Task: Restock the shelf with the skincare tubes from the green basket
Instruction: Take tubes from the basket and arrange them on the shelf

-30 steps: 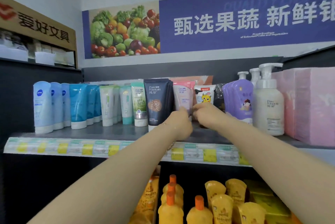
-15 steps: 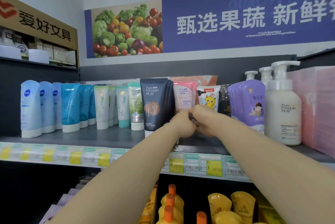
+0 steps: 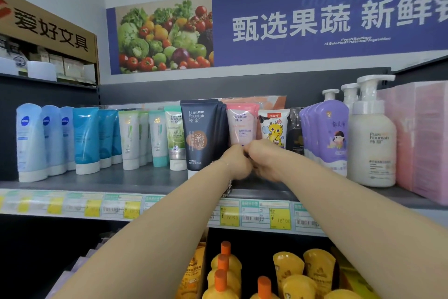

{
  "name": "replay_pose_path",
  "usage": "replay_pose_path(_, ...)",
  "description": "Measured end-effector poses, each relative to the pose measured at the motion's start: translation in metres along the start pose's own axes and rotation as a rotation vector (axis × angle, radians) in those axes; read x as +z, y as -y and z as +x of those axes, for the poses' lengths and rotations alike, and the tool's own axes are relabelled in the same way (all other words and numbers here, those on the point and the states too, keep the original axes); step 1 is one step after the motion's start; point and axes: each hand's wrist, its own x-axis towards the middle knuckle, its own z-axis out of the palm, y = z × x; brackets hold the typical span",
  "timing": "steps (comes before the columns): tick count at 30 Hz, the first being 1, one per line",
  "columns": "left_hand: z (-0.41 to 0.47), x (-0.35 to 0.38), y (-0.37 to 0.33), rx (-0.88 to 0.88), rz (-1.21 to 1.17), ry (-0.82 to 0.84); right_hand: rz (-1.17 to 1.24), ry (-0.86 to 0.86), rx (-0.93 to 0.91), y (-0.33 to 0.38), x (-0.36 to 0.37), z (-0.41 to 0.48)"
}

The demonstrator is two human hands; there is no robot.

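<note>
Now my left hand [image 3: 236, 163] and right hand [image 3: 265, 159] curl together, hold unclear; a nudge could topple the pink tube [image 3: 241, 126].

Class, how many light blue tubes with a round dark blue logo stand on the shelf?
3, side by side at the far left of the shelf: the outermost tube, the middle tube, the inner tube. More may hide behind.

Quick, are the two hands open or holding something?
Left hand: fingers curled below the pink plastic tube; a grip cannot be told.
Right hand: curled too, close beside it; cannot be told either.
</note>
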Motion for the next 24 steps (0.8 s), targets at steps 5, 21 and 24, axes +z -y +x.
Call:
replay_pose_path(5, 0.0056, 0.0012, 0.0042, 0.006, 0.020, -0.004, 0.040, 0.000, 0.006, -0.0020, 0.0034, 0.0004)
replay_pose_path(21, -0.0014, 0.0028, 0.0002, 0.095, 0.025, -0.015, 0.067, -0.062, -0.016, -0.0013, 0.0056, 0.0020)
replay_pose_path(24, -0.0015, 0.0029, 0.0006, 0.087, 0.053, -0.007, 0.101, -0.064, 0.004, -0.0007, 0.0058, -0.0007)
